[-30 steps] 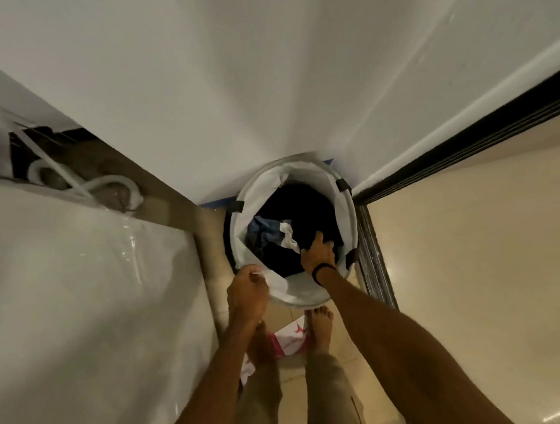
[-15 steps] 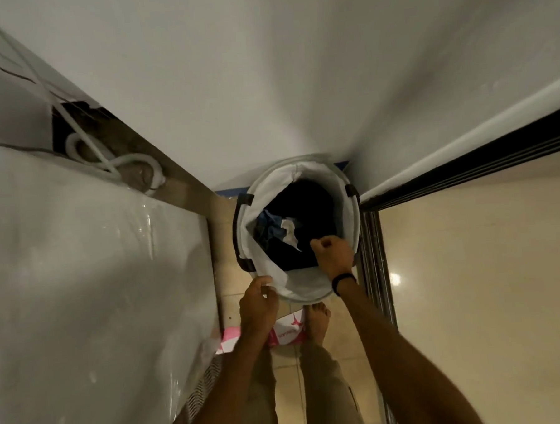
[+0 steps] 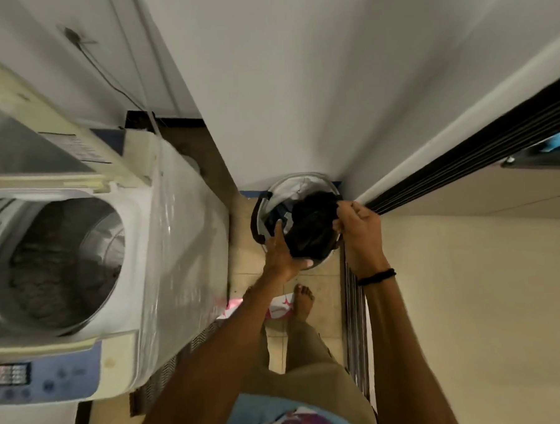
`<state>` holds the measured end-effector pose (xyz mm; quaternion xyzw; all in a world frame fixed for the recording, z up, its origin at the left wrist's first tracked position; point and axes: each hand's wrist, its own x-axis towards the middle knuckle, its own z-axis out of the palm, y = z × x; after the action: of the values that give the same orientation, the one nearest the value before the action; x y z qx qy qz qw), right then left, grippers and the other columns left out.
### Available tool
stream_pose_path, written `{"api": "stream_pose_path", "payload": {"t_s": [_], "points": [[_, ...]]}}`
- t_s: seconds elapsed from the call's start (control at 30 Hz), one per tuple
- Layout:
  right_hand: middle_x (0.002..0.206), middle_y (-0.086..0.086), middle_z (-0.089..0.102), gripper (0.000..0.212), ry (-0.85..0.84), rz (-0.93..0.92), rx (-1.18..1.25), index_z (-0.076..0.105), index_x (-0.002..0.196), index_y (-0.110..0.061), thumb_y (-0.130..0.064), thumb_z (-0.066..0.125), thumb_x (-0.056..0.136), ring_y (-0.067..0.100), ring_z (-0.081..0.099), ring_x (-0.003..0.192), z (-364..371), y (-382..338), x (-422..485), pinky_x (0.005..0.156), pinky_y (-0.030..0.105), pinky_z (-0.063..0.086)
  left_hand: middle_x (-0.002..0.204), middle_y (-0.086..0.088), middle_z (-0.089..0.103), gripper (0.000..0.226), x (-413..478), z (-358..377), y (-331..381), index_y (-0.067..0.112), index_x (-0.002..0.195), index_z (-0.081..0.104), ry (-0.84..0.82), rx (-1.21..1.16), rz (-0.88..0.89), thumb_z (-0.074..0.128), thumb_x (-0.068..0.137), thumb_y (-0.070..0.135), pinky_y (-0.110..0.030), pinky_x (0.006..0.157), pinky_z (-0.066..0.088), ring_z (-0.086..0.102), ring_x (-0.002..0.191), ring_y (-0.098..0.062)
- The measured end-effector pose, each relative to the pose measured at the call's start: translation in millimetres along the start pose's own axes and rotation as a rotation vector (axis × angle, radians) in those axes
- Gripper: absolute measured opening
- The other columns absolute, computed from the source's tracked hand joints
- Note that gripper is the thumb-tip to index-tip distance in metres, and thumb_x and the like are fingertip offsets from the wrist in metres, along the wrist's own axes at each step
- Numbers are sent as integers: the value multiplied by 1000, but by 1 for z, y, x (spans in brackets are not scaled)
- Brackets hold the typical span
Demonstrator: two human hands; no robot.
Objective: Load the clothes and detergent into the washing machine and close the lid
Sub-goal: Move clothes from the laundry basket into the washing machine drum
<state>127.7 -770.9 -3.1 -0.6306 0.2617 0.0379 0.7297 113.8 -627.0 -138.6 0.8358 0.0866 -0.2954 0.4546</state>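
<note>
The right hand [image 3: 359,230] is gripping a dark bundle of clothes [image 3: 312,229], holding it over the round laundry basket [image 3: 290,187] that is standing on the tiled floor [image 3: 324,280] in the corner. The left hand [image 3: 279,250] is resting against the bundle's near left side, one finger lying straight. At left, the washing machine [image 3: 183,249] is standing with its lid [image 3: 22,95] raised, grey laundry [image 3: 57,256] lying in its drum.
</note>
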Motion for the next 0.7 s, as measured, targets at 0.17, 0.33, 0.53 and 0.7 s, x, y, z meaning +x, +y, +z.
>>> {"api": "stream_pose_path", "payload": {"t_s": [0.17,0.33,0.53,0.7], "points": [[73,0,60,8,-416,-41,620,62,73,-13,-19,57,77,17,53,75,19,-93,-62,74,31,44,156,-10,22,128,-14,-7,5,37,150,5,34,36,25,83,51,58,-49,112,36,30,141,-34],[68,0,49,9,-649,-14,896,41,73,-13,-20,37,77,17,44,76,33,-164,-104,80,31,36,134,-11,55,45,-46,-41,53,19,128,54,7,-317,108,69,87,31,-51,109,41,52,124,-27],[65,4,43,32,80,-290,-241,43,67,-17,-28,42,97,15,39,60,36,-140,-71,56,31,34,103,0,70,26,-101,-132,107,23,105,65,-1,-1053,-5,45,100,39,-38,77,54,64,96,-20],[88,7,67,83,-68,241,-192,61,97,-11,-89,50,68,21,63,84,76,-77,-60,68,33,48,97,-1,75,40,-150,-196,143,20,100,70,35,-1419,11,46,95,52,-43,84,53,64,98,-24]]}}
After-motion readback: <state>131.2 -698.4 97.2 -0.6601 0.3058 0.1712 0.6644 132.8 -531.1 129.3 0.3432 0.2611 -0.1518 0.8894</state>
